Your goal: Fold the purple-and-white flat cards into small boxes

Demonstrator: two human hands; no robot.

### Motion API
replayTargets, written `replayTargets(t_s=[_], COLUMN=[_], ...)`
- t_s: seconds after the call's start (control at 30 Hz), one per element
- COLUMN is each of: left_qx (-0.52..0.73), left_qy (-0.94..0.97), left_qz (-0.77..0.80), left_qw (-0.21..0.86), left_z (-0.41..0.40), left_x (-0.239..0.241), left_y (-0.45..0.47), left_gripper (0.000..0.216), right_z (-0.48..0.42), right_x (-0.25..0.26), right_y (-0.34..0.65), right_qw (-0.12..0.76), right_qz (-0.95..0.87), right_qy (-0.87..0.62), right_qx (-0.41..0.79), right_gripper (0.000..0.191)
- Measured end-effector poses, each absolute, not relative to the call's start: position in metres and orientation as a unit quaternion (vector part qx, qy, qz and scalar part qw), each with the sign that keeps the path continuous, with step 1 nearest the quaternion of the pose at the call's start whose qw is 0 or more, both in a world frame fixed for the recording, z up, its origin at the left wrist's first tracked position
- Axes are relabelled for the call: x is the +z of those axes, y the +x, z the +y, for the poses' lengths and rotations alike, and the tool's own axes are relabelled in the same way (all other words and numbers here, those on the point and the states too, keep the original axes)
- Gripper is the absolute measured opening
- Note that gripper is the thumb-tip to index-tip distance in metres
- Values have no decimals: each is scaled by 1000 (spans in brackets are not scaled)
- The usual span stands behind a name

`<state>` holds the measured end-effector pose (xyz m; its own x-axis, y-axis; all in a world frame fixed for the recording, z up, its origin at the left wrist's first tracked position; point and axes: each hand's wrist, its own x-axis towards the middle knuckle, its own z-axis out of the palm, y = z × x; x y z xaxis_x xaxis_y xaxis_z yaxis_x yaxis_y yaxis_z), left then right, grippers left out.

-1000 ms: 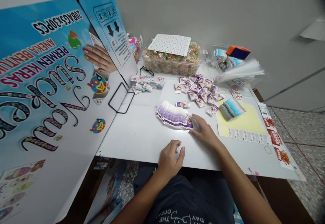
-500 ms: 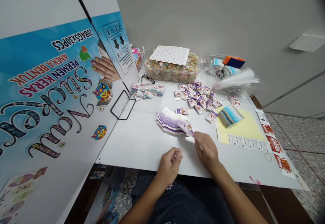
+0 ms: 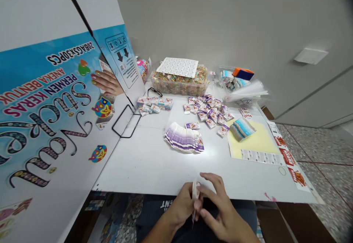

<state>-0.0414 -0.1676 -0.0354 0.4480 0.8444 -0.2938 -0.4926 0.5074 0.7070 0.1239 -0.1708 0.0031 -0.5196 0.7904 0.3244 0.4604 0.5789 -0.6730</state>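
Both hands meet at the near edge of the table, and between them is one small flat white paper card (image 3: 195, 195), held up on its thin edge. The left hand (image 3: 180, 206) curls its fingers (image 3: 190, 190) snug around one side, and the right hand (image 3: 220, 213) pinches the other side with bent fingers. It looks like a flat little box that is just starting to be folded, so this one is not done yet. Just past the hands lies the big smooth white board table (image 3: 154, 162). On it sits a fanned stack of flat purple and white cards (image 3: 183, 140), so lots seem left to fold. Farther back is a loose pile of small purple and white folded boxes (image 3: 209, 110), and to its left a neat row of small blue and pink boxes (image 3: 154, 103), which look finished. Behind them stands a clear plastic tub full of bright little candies (image 3: 180, 81).
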Motion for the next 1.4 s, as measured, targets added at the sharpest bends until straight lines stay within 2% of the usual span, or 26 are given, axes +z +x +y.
replayTargets(t_s=[0.1,0.2,0.3,0.37,0.43,0.5,0.63,0.73,0.9,1.13,1.2,1.3,1.4], left_qx=[382,363,378,406,412,423,481,499,506,511,508,496,481], left_qy=[272,248,287,334,344,298,117,71,127,134,157,216,291], left_qz=[328,337,424,500,529,515,417,389,428,521,515,448,406], left_qw=[820,832,772,688,657,684,762,771,738,671,672,712,720], left_z=[-174,-179,-180,-181,-182,-182,-179,-177,-179,-188,-188,-185,-180], left_x=[-41,-41,-34,-29,-27,-26,-21,-13,-21,-51,-47,-30,-14], left_y=[-34,-33,-40,-46,-47,-42,-26,-20,-24,-25,-28,-31,-33], left_gripper=[76,75,69,53,45,43,37,30,25,49,48,42,39], right_z=[-158,-152,-150,-150,-151,-155,-166,-174,-180,-174,-173,-173,-171], right_x=[21,29,36,40,41,35,15,3,-4,0,1,-4,-11], right_y=[119,113,112,113,114,114,115,117,116,100,98,99,104], right_qw=[259,238,221,197,176,185,269,314,319,361,370,429,477], right_qz=[-807,-769,-775,-808,-839,-857,-846,-803,-741,-719,-709,-651,-593], right_qy=[-360,-349,-343,-354,-370,-380,-406,-437,-453,-487,-491,-531,-578], right_qx=[390,480,483,429,359,294,216,256,379,340,345,331,295], right_gripper=[19,6,10,21,32,39,40,36,33,17,20,15,33])
